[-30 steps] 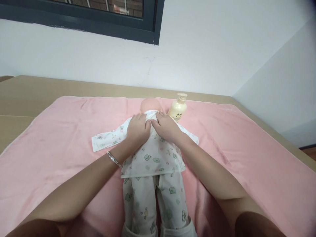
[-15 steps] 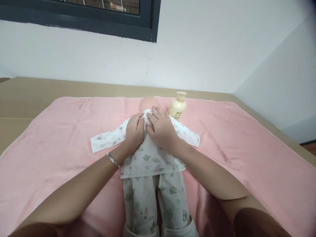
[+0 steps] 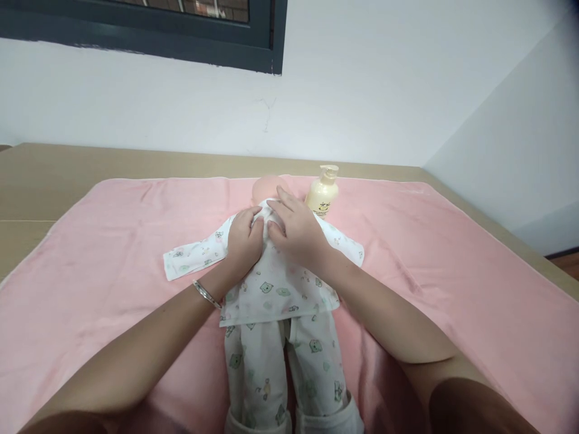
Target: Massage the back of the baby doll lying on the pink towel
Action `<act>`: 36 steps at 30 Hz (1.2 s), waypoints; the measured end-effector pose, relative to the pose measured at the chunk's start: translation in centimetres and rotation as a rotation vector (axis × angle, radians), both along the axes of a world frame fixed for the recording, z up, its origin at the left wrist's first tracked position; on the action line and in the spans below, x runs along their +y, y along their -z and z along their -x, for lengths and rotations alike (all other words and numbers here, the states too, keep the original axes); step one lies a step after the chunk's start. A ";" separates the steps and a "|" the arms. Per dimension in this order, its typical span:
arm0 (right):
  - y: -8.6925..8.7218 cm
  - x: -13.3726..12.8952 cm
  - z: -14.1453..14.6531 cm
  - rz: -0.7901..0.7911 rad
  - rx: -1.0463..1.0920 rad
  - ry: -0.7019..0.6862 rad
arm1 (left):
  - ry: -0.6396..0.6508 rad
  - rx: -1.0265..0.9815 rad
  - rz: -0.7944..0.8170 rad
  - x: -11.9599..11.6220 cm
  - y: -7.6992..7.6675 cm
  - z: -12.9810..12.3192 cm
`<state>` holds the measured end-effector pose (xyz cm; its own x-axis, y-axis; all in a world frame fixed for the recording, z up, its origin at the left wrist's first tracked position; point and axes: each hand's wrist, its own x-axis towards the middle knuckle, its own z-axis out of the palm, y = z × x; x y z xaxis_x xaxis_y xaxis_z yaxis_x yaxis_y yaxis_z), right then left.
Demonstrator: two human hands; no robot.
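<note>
A doll lies on a pink blanket (image 3: 117,241), its bald head (image 3: 266,188) toward the wall. It wears a white printed shirt (image 3: 275,295), sleeves spread to both sides, and matching trousers (image 3: 266,361). My left hand (image 3: 245,238), with a silver bangle at the wrist, is closed on the shirt near the collar. Beside it my right hand (image 3: 296,229) rests on the upper chest, fingers apart and thumb near the neckline. The doll's neck and face are mostly hidden.
A pale yellow pump bottle (image 3: 322,193) stands just right of the doll's head. The wooden table edge (image 3: 181,163) runs along a white wall, below a dark window frame (image 3: 253,42).
The fingers of my right hand have shifted slightly and spread a little over the collar. My left hand stays at the shirt. The whole view has moved slightly.
</note>
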<state>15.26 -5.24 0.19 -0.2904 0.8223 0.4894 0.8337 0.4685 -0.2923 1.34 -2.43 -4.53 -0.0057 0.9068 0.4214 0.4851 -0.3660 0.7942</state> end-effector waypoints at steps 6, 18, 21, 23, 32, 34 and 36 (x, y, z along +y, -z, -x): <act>1.4 0.4 0.5 0.048 -0.044 -0.015 | 0.027 -0.002 -0.006 -0.2 -0.2 0.0; 0.9 0.7 -0.2 -0.115 0.104 0.002 | 0.010 0.006 -0.004 -0.2 0.0 0.0; 2.3 1.1 0.2 -0.005 0.014 -0.010 | 0.024 0.006 -0.023 -0.2 0.0 0.0; 2.8 1.2 0.3 0.014 0.001 -0.012 | 0.022 0.009 -0.021 -0.2 0.0 0.0; 2.8 1.2 0.2 -0.013 0.019 -0.004 | 0.026 0.032 -0.017 -0.2 -0.2 0.0; 2.8 1.2 0.2 -0.016 0.023 -0.005 | 0.025 0.035 -0.021 -0.3 -0.3 0.0; 2.9 1.1 0.2 -0.030 0.026 -0.005 | 0.022 0.038 -0.025 -0.3 -0.4 0.0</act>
